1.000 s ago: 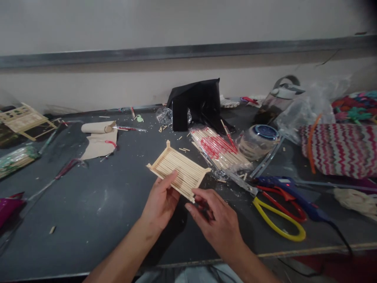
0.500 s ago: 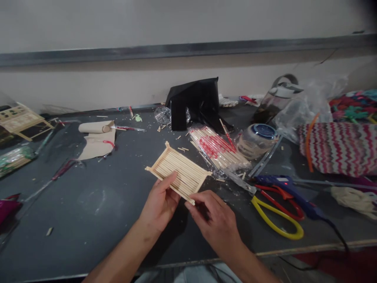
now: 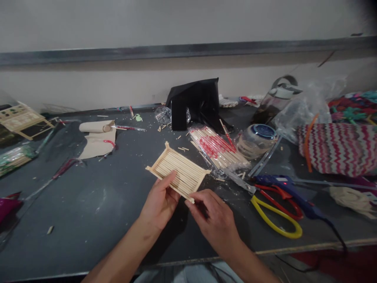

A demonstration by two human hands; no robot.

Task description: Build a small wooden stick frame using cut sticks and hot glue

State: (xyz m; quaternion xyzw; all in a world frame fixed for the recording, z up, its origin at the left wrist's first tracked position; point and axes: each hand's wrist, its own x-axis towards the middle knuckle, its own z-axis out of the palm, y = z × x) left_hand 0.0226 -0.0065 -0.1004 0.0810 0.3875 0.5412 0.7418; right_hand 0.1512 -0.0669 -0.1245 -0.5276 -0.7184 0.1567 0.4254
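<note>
A small rectangular tray of thin wooden sticks (image 3: 178,167), with raised edges and jutting corners, is held tilted above the dark table. My left hand (image 3: 160,202) grips its near-left side, thumb on the inner slats and fingers underneath. At the near-right corner, my right hand (image 3: 213,214) pinches the tray's stick ends between thumb and fingertips. Whether a smaller piece lies in that pinch is hidden. Just beyond the tray lies a clear packet of wooden sticks with red print (image 3: 219,147).
To the right lie scissors with red and yellow handles (image 3: 277,220), a blue glue gun (image 3: 294,190) with a cord, and a round clear container (image 3: 256,139). Behind stands a black object (image 3: 194,100). A brown paper roll (image 3: 97,137) is at left. Stick scraps are scattered about.
</note>
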